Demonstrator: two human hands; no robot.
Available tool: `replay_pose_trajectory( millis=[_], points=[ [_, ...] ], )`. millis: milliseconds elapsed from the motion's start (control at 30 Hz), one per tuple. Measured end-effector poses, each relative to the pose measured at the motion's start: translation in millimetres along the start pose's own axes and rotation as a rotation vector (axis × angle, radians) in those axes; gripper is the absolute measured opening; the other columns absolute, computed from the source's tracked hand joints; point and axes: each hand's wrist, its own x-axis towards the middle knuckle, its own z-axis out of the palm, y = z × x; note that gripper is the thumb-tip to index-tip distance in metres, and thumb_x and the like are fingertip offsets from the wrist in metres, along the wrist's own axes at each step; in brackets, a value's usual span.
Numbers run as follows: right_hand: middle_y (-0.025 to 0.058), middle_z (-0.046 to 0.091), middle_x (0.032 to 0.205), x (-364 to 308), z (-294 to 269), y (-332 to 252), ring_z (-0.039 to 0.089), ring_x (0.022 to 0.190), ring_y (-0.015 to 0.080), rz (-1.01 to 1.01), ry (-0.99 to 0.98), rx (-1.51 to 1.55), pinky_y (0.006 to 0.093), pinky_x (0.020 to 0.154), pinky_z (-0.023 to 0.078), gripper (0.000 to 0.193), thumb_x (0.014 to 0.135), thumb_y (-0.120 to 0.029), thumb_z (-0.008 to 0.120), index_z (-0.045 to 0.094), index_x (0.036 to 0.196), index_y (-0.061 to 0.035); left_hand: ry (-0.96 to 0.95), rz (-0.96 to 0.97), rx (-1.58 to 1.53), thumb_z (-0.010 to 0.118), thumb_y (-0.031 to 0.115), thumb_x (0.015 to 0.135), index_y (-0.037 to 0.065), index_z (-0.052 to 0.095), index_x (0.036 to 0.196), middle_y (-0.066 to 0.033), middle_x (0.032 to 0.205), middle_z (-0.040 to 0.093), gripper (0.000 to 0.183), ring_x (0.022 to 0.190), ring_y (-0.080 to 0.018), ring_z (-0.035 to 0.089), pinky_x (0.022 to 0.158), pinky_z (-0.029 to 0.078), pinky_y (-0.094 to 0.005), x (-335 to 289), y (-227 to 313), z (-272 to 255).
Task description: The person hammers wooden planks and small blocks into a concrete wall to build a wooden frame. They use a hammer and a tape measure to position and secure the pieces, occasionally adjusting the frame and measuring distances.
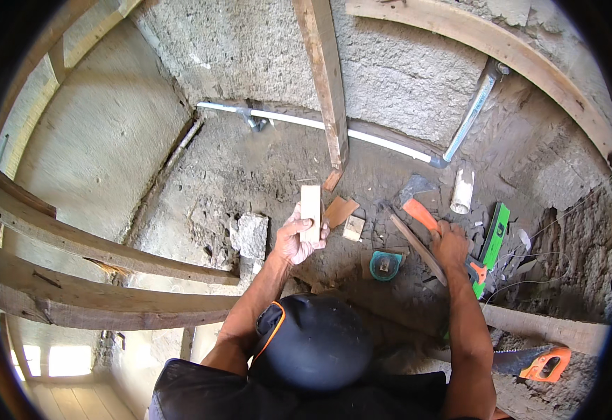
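Observation:
In my left hand [300, 238], a short, pale wooden block [311, 212] stands upright, pinched between thumb and fingers. My right hand [451, 245] is wrapped round the orange handle of a hatchet [421, 213]. Its grey blade points away from me, close to the ground, and the handle's end shows below my hand. A long wooden stick [418, 246] lies just left of that hand, with a green spirit level [495, 238] to its right. Between my hands are a brown wood offcut [339, 210], a small square wood block [353, 228] and a round teal object [385, 266].
A wooden post [323, 77] stands ahead, passing in front of a white pipe [383, 143]. A short pipe stub [462, 192] sticks up at right. Wooden beams [117, 308] cross at left. A handsaw [547, 364] lies lower right. A concrete chunk [251, 236] is near my left hand.

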Motion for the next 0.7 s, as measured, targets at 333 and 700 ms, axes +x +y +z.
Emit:
replay_pose_trajectory(
  millis=[333, 700],
  points=[
    [0.0122, 0.071, 0.116, -11, 3, -10, 0.066, 0.113, 0.0329, 0.044, -0.014, -0.111, 0.0562, 0.099, 0.045, 0.036, 0.101, -0.042, 0.062, 0.063, 0.126, -0.0155, 0.012, -0.070, -0.065, 0.060, 0.036, 0.102, 0.004, 0.055, 0.146, -0.0171, 0.122, 0.071, 0.055, 0.096, -0.0317, 0.071, 0.074, 0.059, -0.0446, 46, 16, 8],
    [0.0127, 0.072, 0.121, -9, 3, -12, 0.065, 0.119, 0.0318, 0.078, -0.045, -0.119, 0.0546, 0.103, 0.042, 0.041, 0.100, -0.043, 0.062, 0.065, 0.129, -0.0137, -0.083, 0.239, 0.118, 0.068, 0.031, 0.100, 0.010, 0.052, 0.135, -0.0101, 0.099, 0.069, 0.044, 0.071, -0.0242, 0.068, 0.050, 0.054, -0.0348, 126, 48, 67]
  ],
)
